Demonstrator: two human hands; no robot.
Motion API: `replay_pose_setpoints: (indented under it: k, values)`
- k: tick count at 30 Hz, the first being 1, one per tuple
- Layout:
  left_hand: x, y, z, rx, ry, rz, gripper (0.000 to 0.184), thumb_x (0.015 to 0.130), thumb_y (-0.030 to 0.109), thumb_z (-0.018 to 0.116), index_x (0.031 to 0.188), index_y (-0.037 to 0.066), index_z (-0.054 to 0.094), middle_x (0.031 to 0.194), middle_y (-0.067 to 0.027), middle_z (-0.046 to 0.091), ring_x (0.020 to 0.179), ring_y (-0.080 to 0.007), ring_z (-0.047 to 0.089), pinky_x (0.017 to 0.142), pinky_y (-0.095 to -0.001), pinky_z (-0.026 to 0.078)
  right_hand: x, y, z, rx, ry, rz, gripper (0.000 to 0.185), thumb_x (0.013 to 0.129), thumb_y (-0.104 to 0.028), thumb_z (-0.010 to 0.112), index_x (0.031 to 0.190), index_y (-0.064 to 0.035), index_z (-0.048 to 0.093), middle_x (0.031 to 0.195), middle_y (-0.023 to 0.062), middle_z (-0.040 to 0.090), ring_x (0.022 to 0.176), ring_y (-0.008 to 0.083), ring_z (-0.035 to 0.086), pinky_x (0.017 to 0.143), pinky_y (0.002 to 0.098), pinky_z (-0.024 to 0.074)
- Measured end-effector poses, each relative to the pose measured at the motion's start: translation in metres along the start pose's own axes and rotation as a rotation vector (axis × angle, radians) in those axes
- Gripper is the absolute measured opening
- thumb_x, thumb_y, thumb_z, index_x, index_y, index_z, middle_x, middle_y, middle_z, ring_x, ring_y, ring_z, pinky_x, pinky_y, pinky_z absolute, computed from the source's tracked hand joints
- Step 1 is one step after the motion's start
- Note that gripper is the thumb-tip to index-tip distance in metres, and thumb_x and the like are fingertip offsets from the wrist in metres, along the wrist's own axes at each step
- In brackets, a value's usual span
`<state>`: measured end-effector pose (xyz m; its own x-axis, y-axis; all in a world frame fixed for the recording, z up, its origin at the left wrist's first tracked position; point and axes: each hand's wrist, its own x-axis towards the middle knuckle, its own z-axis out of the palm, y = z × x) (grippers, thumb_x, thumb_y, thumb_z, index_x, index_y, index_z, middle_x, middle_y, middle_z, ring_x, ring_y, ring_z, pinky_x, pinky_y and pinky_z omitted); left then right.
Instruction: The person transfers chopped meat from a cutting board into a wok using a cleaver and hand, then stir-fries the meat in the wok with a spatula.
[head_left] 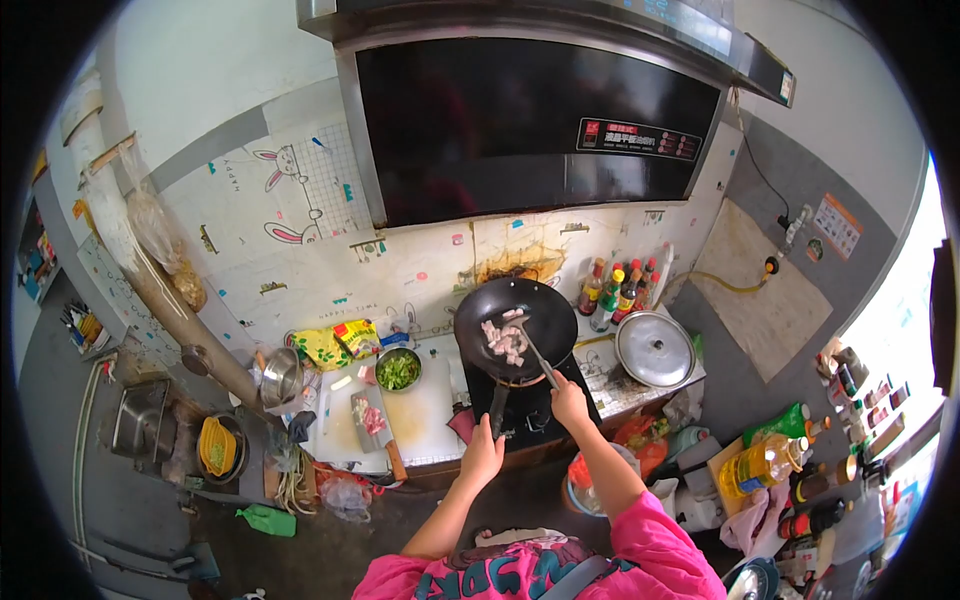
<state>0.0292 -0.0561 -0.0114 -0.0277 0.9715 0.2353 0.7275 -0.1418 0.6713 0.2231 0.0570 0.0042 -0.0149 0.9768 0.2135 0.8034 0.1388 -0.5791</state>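
A black wok (550, 305) sits on the gas stove (525, 418), with pale pink pieces of meat (505, 342) gathered in its left half. My left hand (483, 452) is closed around the wok's handle (498, 408). In my right hand (569, 402) is a spatula (541, 358), its metal end down among the meat. Left of the stove, a cleaver (377, 432) lies on the white cutting board (425, 425) with some meat on its blade. Behind it stands a bowl of chopped green vegetables (399, 369).
Right of the wok are several sauce bottles (615, 295) and a metal lid (655, 349). Yellow seasoning bags (320, 348) and a metal pot (283, 376) stand at the left. A range hood (540, 125) hangs above. A large oil bottle (755, 468) is low at right.
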Motion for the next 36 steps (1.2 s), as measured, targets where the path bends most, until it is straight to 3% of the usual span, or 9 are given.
replay_pose_setpoints:
  k: [6,9,18,21,26,30,36]
  values:
    - [0.001,0.002,-0.001,-0.002,-0.016,-0.027,0.058,0.087,0.023,0.051,0.132,-0.003,0.025,0.104,-0.0248,0.048,0.09,-0.0424,0.053,0.071,-0.0461,0.047,-0.014,-0.002,-0.014,-0.043,-0.073,0.022,0.044,0.08,-0.009,0.055,0.123,-0.0072,0.046,0.088,0.0241,0.059,0.082,0.0412,0.059,0.073,0.0458,0.0485]
    - [0.001,0.001,0.001,0.0,-0.006,-0.017,0.058,0.087,0.023,0.051,0.132,-0.003,0.025,0.104,-0.0248,0.048,0.09,-0.0424,0.053,0.071,-0.0461,0.047,-0.014,-0.007,-0.018,0.042,-0.122,0.067,0.042,0.08,-0.01,0.055,0.121,-0.0053,0.05,0.094,0.0271,0.059,0.089,0.0405,0.058,0.077,0.0458,0.0472]
    - [0.002,0.001,-0.001,-0.006,0.001,-0.005,0.058,0.086,0.022,0.052,0.131,-0.003,0.025,0.105,-0.0253,0.049,0.091,-0.0424,0.053,0.072,-0.0462,0.047,-0.015,-0.015,-0.026,0.182,-0.026,0.065,0.039,0.082,-0.01,0.053,0.12,-0.0017,0.05,0.103,0.0247,0.059,0.097,0.039,0.056,0.082,0.041,0.0459]
    - [0.001,0.001,0.0,-0.007,0.005,-0.004,0.058,0.086,0.022,0.052,0.131,-0.003,0.026,0.105,-0.0255,0.049,0.09,-0.0427,0.053,0.072,-0.0464,0.047,-0.01,-0.009,-0.016,0.207,0.043,-0.027,0.039,0.084,-0.01,0.051,0.121,0.0018,0.048,0.094,0.0262,0.06,0.091,0.0404,0.058,0.077,0.0432,0.0464]
    - [0.001,0.0,0.0,-0.003,0.009,0.003,0.058,0.086,0.021,0.052,0.131,-0.003,0.026,0.104,-0.0254,0.049,0.09,-0.043,0.053,0.071,-0.0463,0.047,-0.001,-0.005,0.005,0.071,-0.029,-0.049,0.041,0.082,-0.01,0.052,0.122,-0.0011,0.047,0.087,0.0256,0.059,0.083,0.0415,0.058,0.072,0.0462,0.0476]
    - [0.001,-0.001,0.001,0.001,0.023,0.014,0.058,0.086,0.021,0.052,0.131,-0.003,0.026,0.105,-0.0253,0.048,0.09,-0.0426,0.053,0.071,-0.0461,0.047,-0.003,-0.015,-0.005,-0.079,-0.124,0.012,0.045,0.081,-0.011,0.053,0.125,-0.0041,0.044,0.091,0.0231,0.059,0.082,0.0398,0.06,0.073,0.0453,0.0489]
    - [0.001,0.0,0.001,0.011,0.0,-0.007,0.058,0.086,0.021,0.052,0.131,-0.003,0.026,0.102,-0.0246,0.048,0.089,-0.0422,0.053,0.07,-0.0463,0.047,0.004,-0.021,-0.036,0.023,-0.084,0.011,0.04,0.079,-0.01,0.054,0.119,-0.005,0.053,0.092,0.0268,0.06,0.089,0.0406,0.058,0.078,0.0458,0.0462]
